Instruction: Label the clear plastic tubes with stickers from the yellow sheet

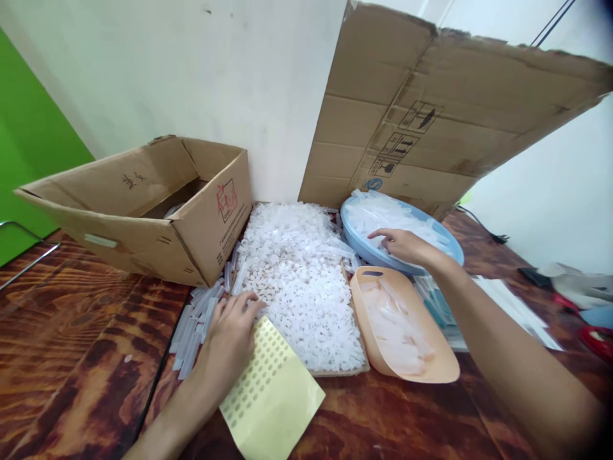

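Observation:
My left hand [234, 326] is at the front left edge of a bed of small white plastic caps [306, 306], its fingers bent and slightly apart. A yellow sheet with rows of small round stickers [275, 390] lies against that hand, overlapping the near edge of the caps. Whether the fingertips touch a cap is unclear. My right hand [400, 246] reaches over a round blue basin [453, 249] heaped with clear plastic tubes [383, 214]. Its index finger points out and the other fingers curl partly out of sight; nothing visible is held.
An open cardboard box [211, 223] stands at the left. Loose clear tubes [196, 326] lie beside it. A peach tray [445, 367] holding clear plastic pieces sits at the right, near flat packs [517, 306]. A large cardboard sheet [393, 108] leans on the wall behind.

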